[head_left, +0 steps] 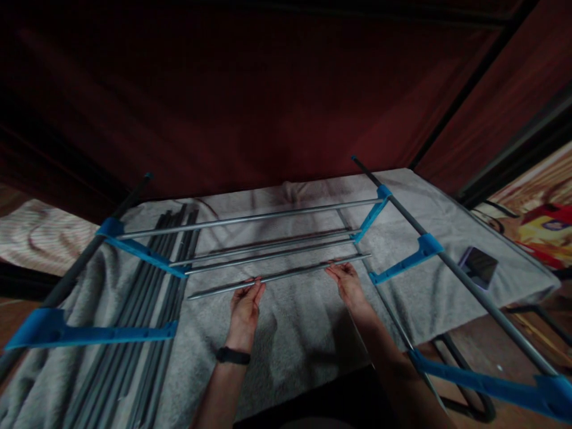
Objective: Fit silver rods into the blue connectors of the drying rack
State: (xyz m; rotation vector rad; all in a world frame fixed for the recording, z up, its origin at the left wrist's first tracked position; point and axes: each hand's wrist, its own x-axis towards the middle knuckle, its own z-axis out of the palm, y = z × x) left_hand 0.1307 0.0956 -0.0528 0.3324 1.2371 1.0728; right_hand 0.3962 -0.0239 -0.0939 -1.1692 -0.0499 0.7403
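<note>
Both my hands pinch a thin grey metal rod [292, 273], which runs crosswise, its left end slightly nearer me. My left hand [245, 307], with a dark band at the wrist, grips it left of the middle. Toward its right end, my right hand [347, 283] holds it between thumb and fingers. Around it stands a rack of grey poles with blue plastic brackets. Beyond the held rod, several rods [250, 220] span the far left bracket [147, 253] and far right bracket [373, 217]. A nearer left bracket [107, 335] and nearer right bracket [406, 260] flank the held rod.
Several loose grey tubes [129, 322] lie on the grey blanket [277, 345] at left. A phone [479, 266] rests at right, beyond the rack's right pole [487, 307]. Another blue bracket [487, 381] is at lower right. A dark red panel [277, 107] rises behind.
</note>
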